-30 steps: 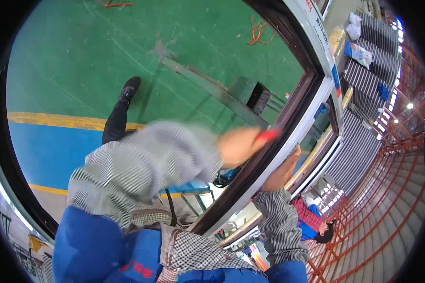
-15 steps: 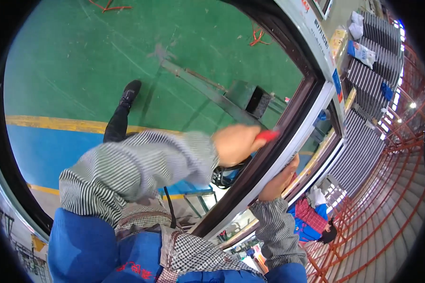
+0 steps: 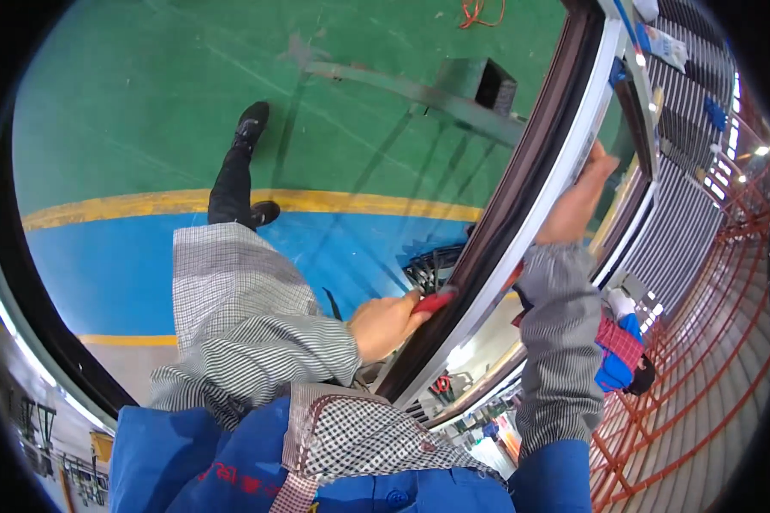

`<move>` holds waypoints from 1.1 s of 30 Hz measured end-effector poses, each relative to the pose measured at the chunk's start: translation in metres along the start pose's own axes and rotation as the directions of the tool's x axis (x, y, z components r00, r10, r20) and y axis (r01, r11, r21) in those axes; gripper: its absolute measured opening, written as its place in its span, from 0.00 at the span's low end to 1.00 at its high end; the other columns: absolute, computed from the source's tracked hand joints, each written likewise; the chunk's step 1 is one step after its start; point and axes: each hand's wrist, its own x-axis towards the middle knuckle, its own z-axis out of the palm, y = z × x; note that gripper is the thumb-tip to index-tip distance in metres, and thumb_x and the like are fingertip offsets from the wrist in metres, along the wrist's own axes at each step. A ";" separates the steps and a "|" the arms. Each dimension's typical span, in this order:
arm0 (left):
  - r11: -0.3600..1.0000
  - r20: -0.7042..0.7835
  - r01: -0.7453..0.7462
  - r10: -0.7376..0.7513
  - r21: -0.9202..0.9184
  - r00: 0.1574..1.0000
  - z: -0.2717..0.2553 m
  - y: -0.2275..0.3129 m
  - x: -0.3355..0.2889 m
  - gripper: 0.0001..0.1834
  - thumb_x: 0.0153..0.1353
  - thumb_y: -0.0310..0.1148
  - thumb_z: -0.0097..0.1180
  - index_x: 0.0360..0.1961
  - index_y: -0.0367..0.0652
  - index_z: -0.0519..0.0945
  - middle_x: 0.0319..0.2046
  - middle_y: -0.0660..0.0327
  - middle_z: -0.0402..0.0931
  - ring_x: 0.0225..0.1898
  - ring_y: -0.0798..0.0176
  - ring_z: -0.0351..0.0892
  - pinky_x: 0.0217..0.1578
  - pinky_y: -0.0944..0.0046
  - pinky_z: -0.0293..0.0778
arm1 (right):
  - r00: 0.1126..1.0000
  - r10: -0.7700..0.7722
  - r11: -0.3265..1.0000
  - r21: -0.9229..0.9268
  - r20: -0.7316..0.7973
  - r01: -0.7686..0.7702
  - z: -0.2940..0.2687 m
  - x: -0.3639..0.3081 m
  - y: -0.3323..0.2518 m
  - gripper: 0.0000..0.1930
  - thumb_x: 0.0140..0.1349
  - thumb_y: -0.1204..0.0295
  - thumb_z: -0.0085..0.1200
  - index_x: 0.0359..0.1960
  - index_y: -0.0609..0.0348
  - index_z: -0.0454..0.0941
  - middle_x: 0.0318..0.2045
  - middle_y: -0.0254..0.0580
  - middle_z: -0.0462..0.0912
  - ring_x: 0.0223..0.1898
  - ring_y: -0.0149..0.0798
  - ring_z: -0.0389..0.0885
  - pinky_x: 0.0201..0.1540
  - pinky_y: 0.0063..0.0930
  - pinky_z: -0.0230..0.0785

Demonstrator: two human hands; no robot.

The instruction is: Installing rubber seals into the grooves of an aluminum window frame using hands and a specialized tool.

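In our left hand (image 3: 383, 327) we hold a red tool (image 3: 433, 301), the fingers closed around it, its far end up against the dark brown frame (image 3: 526, 179) that runs slantwise before us. Our right hand (image 3: 571, 205) is on the outer side of that frame, at its pale edge (image 3: 580, 132), with the fingers partly extended; part of it is hidden, so we cannot tell how firmly it grips. Just inside the frame, near the tool, lies a dark bundle of strips (image 3: 436, 265). Farther off, a green metal stand (image 3: 460, 79) with a hollow end rises over the green floor (image 3: 145, 128), which a yellow stripe (image 3: 128, 207) parts from a blue band (image 3: 128, 274). Beyond our right arm we see a co-worker (image 3: 622, 355) in a red checked sleeve, and ridged stacked panels (image 3: 672, 235) behind
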 end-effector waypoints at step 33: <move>0.891 -0.413 -0.403 0.293 -0.209 0.863 -0.020 0.048 0.067 0.15 0.46 0.30 0.62 0.35 0.34 0.77 0.24 0.49 0.78 0.27 0.54 0.81 0.30 0.57 0.75 | 0.993 -0.091 0.886 -0.461 -0.074 0.047 -0.032 -0.209 0.014 0.22 0.56 0.73 0.57 0.51 0.67 0.66 0.39 0.52 0.77 0.42 0.45 0.79 0.46 0.32 0.68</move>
